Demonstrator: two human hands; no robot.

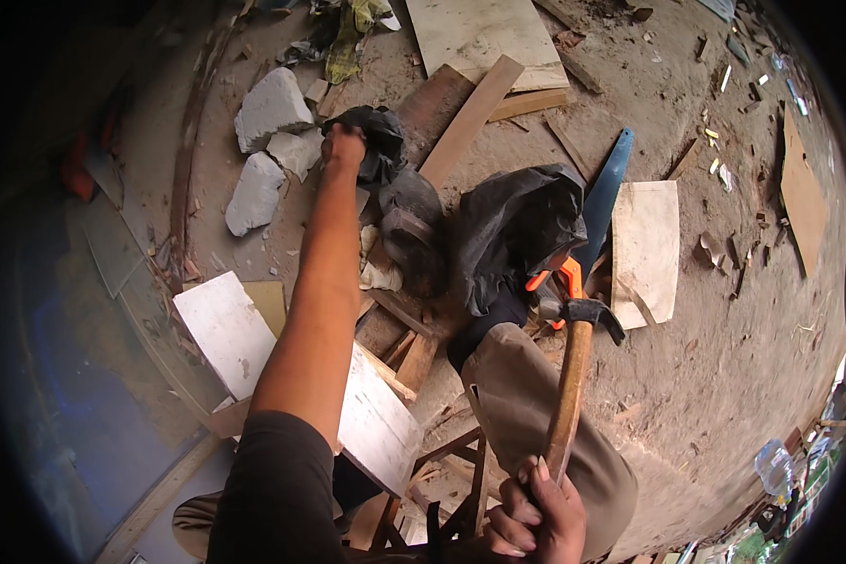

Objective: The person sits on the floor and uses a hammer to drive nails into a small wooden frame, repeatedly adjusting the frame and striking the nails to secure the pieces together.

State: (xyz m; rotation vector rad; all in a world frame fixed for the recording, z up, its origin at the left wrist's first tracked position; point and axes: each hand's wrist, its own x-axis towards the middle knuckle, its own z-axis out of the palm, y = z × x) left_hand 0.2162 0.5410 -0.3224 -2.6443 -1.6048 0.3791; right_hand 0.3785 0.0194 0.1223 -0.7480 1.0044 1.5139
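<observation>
My left arm reaches far forward, and my left hand [344,147] is closed on a crumpled black plastic bag [382,141] beside some pale broken blocks. Close to my body, my right hand [542,512] wraps round the lower end of a claw hammer's wooden handle. The hammer [571,395] points away from me, its dark head above my knee. Just beyond the hammer head lies a handsaw [607,193] with a blue blade and an orange handle. A second black plastic bag [526,221], bunched up, partly covers the saw's handle end.
White rubble blocks [271,108] lie at the far left. A wooden plank [472,122] leans near a large pale board [484,42]. Another pale panel [645,249] lies right of the saw. White boards [378,423] and wood scraps surround my legs. A clear plastic bottle [774,467] sits at the right.
</observation>
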